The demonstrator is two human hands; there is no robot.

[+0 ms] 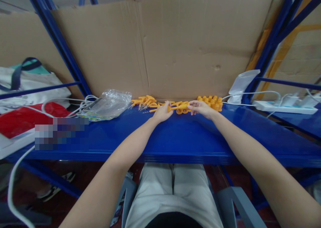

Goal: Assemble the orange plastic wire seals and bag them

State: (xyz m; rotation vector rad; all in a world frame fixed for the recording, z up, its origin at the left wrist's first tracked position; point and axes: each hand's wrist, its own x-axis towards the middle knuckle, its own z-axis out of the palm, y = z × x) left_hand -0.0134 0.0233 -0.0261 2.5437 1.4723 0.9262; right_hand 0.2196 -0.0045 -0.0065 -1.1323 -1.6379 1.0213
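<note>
Both my arms reach forward over a blue metal shelf (180, 137). My left hand (163, 112) pinches one end of a long orange plastic piece (180, 106), and my right hand (200, 107) holds its other end. The piece lies just above a few orange ring-shaped parts (182, 111). A loose pile of orange plastic parts (146, 101) with small metal chains lies left of my hands. A cluster of short orange cap-like parts (212, 101) sits just behind my right hand.
A crumpled clear plastic bag (107, 104) lies on the shelf at left, beside white cables (82, 102). A white power strip (284, 106) and a white charger (242, 84) sit at right. Cardboard (163, 47) backs the shelf. A bag (27, 77) and red item are far left.
</note>
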